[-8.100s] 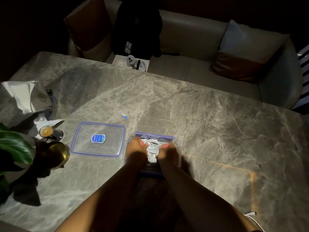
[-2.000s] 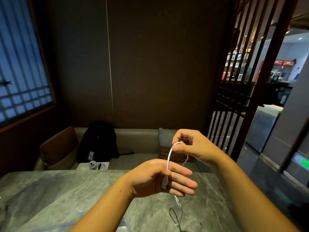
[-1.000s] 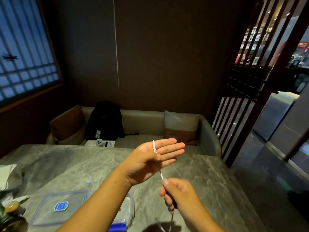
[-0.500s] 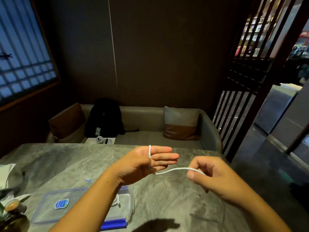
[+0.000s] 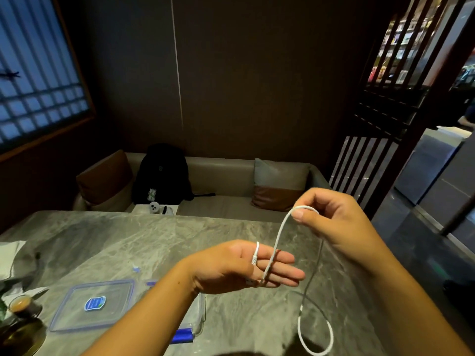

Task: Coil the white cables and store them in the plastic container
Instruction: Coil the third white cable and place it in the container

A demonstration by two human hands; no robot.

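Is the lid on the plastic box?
No, the clear blue-rimmed plastic lid lies flat on the grey marble table, beside the clear plastic container.

Lid left of container (on table).

Single head-worn view, wide-angle, facing forward and tilted down.
From the near side it looks across the marble table toward the sofa and dark wall; the left hand, right hand and white cable sit close to the lens, low in frame.
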